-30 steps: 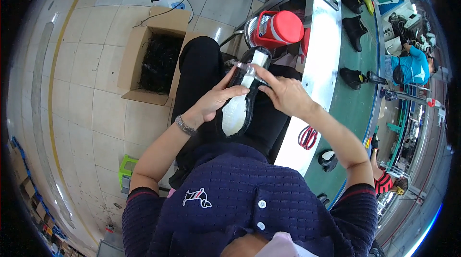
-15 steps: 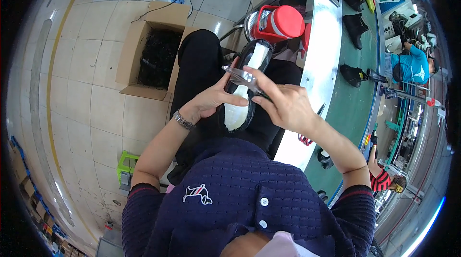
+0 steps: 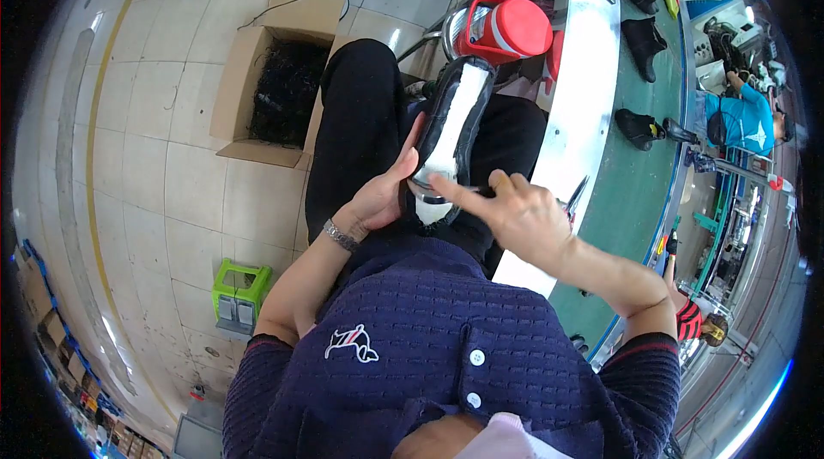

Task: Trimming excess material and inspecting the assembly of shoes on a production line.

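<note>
A black shoe upper [image 3: 457, 111] with a long white underside lies sole-up across my lap, its toe pointing away from me. My left hand [image 3: 384, 195] is wrapped round its left side near the narrow end, the fingers partly hidden beneath. Over that same end my right hand [image 3: 525, 217] reaches in from the right, index finger stretched onto the white underside. A shiny metal blade-like tool [image 3: 427, 188] lies flat across the sole under that fingertip. Its grip is hidden by the curled right fingers, and motion blurs it.
A cardboard box [image 3: 236, 99] with black scraps stands left of my knees, a green plastic stool [image 3: 239, 287] nearer. A red-lidded jug [image 3: 506, 30] stands ahead. On the right, a metal ledge [image 3: 575, 116] borders a green conveyor [image 3: 633, 189] carrying black shoes [image 3: 639, 129]. Other people work beyond.
My right hand and the metal tool have moved from the shoe's middle down toward its near end. My left hand has turned and now cups the side. The shoe is slightly tilted and farther forward.
</note>
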Action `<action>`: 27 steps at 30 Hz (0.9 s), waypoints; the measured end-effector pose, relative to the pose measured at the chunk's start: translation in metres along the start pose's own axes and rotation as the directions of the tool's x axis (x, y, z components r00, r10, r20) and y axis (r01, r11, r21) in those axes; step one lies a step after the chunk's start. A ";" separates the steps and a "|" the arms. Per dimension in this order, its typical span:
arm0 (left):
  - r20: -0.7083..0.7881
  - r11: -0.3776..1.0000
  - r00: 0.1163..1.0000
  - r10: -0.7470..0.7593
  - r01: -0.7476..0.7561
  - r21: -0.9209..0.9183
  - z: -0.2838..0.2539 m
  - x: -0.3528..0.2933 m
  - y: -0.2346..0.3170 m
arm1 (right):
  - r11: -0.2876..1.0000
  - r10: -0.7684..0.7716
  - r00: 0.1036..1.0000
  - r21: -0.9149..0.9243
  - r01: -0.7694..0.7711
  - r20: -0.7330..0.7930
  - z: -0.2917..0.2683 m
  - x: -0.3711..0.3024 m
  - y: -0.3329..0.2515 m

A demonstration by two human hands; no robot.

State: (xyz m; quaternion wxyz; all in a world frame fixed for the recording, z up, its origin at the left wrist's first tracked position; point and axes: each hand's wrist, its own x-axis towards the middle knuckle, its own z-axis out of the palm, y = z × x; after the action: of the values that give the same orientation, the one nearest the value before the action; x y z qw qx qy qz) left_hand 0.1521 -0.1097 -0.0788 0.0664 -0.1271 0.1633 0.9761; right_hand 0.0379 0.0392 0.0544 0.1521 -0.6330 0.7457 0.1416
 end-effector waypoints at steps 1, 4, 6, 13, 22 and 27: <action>-0.015 0.999 1.000 0.026 -0.025 0.036 0.002 0.000 0.001 | 0.999 0.037 0.997 0.039 -0.035 -0.060 0.003 0.002 0.004; -0.065 0.968 0.990 0.125 -0.108 0.227 0.007 0.003 0.002 | 0.946 0.024 0.998 0.321 -0.043 0.062 -0.006 0.004 0.015; -0.098 0.952 0.983 0.158 -0.125 0.278 0.012 0.003 -0.003 | 0.935 0.021 0.993 0.349 -0.061 0.119 -0.022 0.002 0.021; -0.036 0.969 0.997 0.073 -0.063 0.237 -0.001 -0.001 -0.002 | 0.956 0.037 0.995 0.292 -0.008 -0.092 -0.049 0.028 0.015; -0.097 0.978 0.984 -0.152 0.136 -0.155 -0.009 -0.011 -0.010 | 0.922 0.096 0.994 0.380 -0.072 -0.044 -0.029 0.029 0.017; -0.100 0.888 0.959 0.265 -0.202 0.412 -0.002 -0.006 -0.017 | 0.946 0.058 0.997 0.315 -0.072 0.052 -0.022 0.029 0.012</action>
State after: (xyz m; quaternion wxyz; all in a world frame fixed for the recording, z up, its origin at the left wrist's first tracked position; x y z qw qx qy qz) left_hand 0.1612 -0.0946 -0.0842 -0.0401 -0.1651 0.3768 0.9106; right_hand 0.0202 0.0061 0.0625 0.2627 -0.5724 0.7758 0.0383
